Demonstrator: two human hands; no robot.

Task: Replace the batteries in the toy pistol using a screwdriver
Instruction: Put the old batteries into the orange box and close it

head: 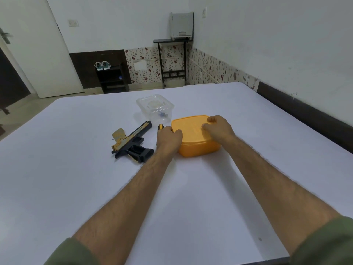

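My left hand grips the near-left edge of the orange container, fingers curled over the lid rim. My right hand rests on the lid's right side, fingers bent and pressing on it. The toy pistol lies flat on the white table, just left of my left hand, barrel pointing far. The screwdriver handle shows just beyond my left knuckles. A clear plastic tub stands farther back.
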